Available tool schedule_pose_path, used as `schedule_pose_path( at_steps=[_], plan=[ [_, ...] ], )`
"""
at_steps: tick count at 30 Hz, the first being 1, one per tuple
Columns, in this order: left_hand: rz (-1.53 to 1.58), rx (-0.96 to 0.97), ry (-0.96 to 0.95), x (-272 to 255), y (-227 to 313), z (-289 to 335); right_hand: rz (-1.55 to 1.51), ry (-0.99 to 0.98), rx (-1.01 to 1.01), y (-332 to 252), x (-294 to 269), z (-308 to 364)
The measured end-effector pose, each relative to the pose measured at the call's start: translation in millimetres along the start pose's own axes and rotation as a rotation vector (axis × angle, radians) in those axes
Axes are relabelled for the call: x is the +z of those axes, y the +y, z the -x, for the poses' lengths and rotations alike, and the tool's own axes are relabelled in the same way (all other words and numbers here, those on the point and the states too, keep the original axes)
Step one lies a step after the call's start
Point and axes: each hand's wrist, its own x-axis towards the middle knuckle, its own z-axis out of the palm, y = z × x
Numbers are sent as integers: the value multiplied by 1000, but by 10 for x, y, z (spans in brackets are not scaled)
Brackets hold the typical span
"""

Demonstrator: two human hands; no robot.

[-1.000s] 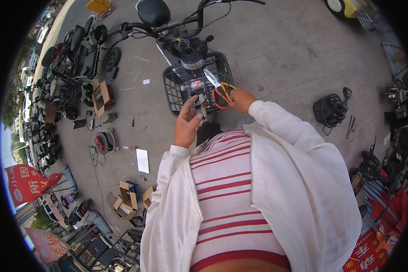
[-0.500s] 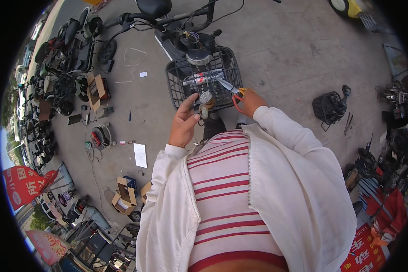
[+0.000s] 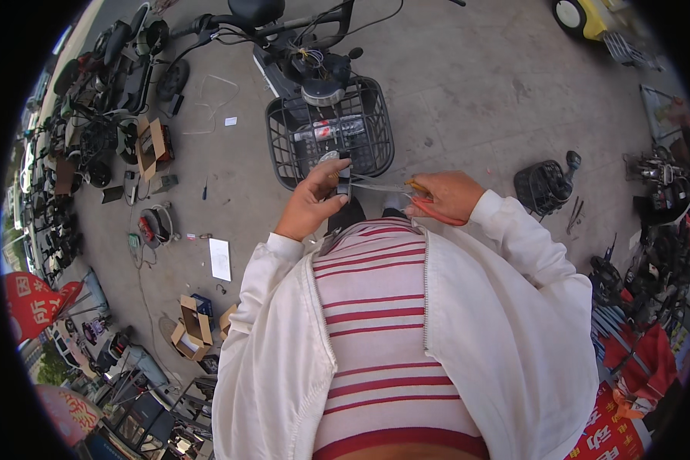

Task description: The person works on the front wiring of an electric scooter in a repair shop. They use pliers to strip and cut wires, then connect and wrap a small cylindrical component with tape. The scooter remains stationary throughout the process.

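Note:
In front of my body, my left hand (image 3: 308, 201) is closed on a small cylindrical metal part (image 3: 343, 184), with a pale round end showing by the fingertips. Its exact kind is unclear. Fingers of my right hand (image 3: 454, 193) are wrapped round the pliers (image 3: 435, 213), which have red and orange handles. The plier jaws point left and reach the part, but blur hides whether they grip it. Just beyond both hands is the black front basket (image 3: 271, 152) of an electric bike (image 3: 323, 90). A clear plastic bottle-like item (image 3: 330, 129) lies inside the basket.
On the ground to the left are a screwdriver (image 3: 205, 188), a white sheet (image 3: 220, 260), a cable coil (image 3: 156, 227) and open cardboard boxes (image 3: 195, 326). Parked bikes line the far left. A loose black basket (image 3: 540, 188) lies at right, near piled parts (image 3: 625, 284).
The pliers have swung from pointing up-left over the basket to lying level, jaws at the part. My right hand has moved right and down; the left has turned the part.

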Motion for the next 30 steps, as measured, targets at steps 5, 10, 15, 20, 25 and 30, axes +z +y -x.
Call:
schedule_pose_path(
  at_steps=[5,10,15,20,25,30],
  plan=[
    [17,19,10,47,25,32,65,-82,-25,39,-37,-62],
    [-68,-27,10,105,15,87,79,-115,-69,76,-57,-83],
    [-127,75,-23,160,-65,74,137,-154,-99,-23,-102,-165],
    [-131,16,-47,169,-12,90,74,-179,-88,-28,-106,-168],
    [-87,12,-40,73,-26,108,114,-146,-49,-19,-101,-202],
    [254,-74,56,-167,-55,247,109,180,81,144,-266,-248]
  ],
)
